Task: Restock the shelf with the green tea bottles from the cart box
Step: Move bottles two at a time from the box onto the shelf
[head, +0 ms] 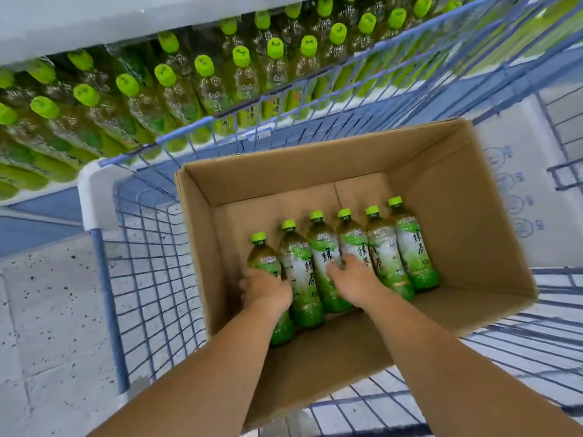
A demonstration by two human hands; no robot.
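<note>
An open cardboard box (467,197) sits in a blue wire cart (142,234). Inside it several green tea bottles (410,247) with lime caps lie side by side along the near wall. My left hand (265,288) curls round the leftmost bottle (263,257) at its label. My right hand (350,279) lies on the middle of the row, its fingers curling over a bottle (353,244) there. The shelf (94,23) above and beyond the cart holds many rows of the same bottles (202,77).
The far half of the box floor shows bare cardboard. A white printed carton (517,197) stands in the cart to the right of the box. The cart's blue rim (284,99) runs between the box and the shelf. Speckled floor tiles (47,310) lie on the left.
</note>
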